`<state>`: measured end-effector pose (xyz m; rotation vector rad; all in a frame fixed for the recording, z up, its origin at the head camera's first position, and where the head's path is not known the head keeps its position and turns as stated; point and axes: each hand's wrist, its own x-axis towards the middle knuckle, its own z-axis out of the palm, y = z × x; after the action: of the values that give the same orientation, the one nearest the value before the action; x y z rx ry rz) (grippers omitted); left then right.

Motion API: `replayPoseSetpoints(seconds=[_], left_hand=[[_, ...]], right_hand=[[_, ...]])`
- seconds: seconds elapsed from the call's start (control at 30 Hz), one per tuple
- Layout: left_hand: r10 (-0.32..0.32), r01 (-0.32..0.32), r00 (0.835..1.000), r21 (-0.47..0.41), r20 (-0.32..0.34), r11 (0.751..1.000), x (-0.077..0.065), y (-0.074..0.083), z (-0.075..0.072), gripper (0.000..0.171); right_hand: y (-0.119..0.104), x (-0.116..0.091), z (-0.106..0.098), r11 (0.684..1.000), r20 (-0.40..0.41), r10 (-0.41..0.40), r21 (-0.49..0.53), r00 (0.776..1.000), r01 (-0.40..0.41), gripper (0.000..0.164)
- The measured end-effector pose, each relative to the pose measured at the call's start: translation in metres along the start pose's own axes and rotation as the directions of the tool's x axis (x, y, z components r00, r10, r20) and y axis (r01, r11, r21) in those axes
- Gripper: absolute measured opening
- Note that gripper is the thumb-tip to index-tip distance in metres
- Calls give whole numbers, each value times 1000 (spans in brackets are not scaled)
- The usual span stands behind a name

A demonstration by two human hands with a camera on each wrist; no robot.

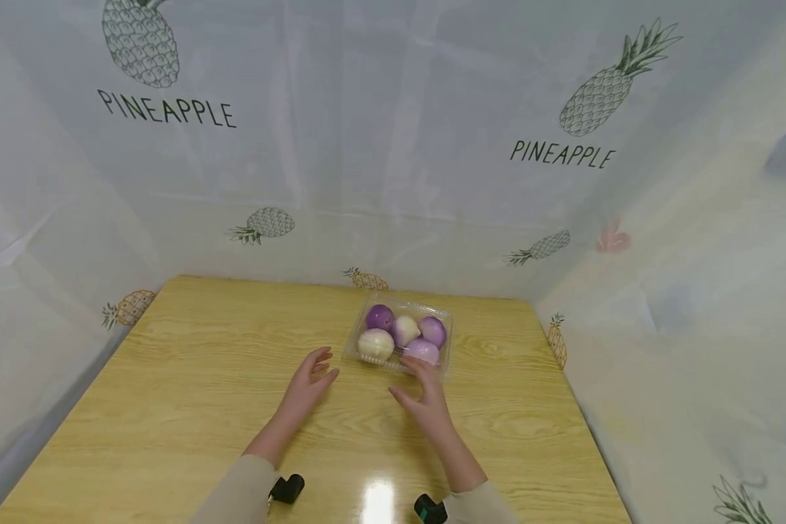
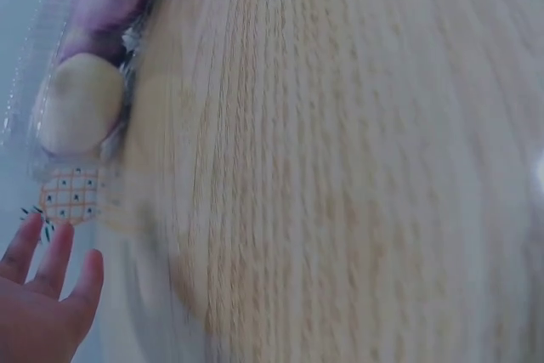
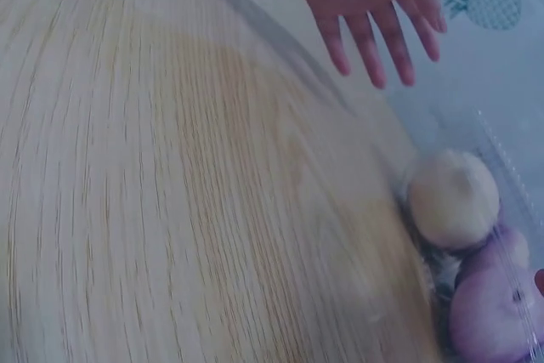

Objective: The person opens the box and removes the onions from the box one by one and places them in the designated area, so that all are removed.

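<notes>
Left hand (image 1: 309, 382): gripping nothing, fingers loosely bent, just beside the clear plastic container (image 1: 409, 306).
Right hand (image 1: 427, 399): unclenched, fingertips at the container's near edge; contact unclear.
Container: boxy, ridged, near the far edge of the tabletop (image 1: 190, 378); rounded purple and white onions (image 1: 376, 345) inside.
Tabletop: grained wood, stretching wide on both sides.
Backdrop (image 1: 380, 145): pineapple-print sheet behind.

Here's the yellow wooden table (image 1: 151, 407), grain sweeping across it, a clear plastic box (image 1: 406, 303) sitting on top! Far edge (image 1: 288, 285) just behind the box, bright glare (image 1: 378, 502) gleaming well in front of it.
</notes>
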<state>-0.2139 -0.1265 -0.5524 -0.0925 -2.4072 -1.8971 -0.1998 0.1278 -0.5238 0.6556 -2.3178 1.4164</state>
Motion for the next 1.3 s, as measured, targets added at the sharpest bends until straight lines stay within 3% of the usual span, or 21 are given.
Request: replayPoseSetpoints(seconds=[0.27, 0.4, 0.93, 1.3], left_hand=[[0, 0, 999, -5, 54, 1000, 11, -2, 9, 54], [-13, 13, 997, 5, 79, 1000, 14, -3, 12, 57], [-79, 80, 994, -23, 75, 996, 29, 4, 21, 62], [-84, 85, 995, -15, 48, 996, 26, 3, 24, 51]], right_hand=[[5, 6, 17, 999, 35, 16, 50, 999, -18, 51], [3, 7, 24, 997, 24, 65, 43, 998, -66, 48], [2, 6, 41, 970, 11, 230, 76, 973, -231, 42], [-2, 4, 40, 975, -50, 210, 78, 976, -206, 38]])
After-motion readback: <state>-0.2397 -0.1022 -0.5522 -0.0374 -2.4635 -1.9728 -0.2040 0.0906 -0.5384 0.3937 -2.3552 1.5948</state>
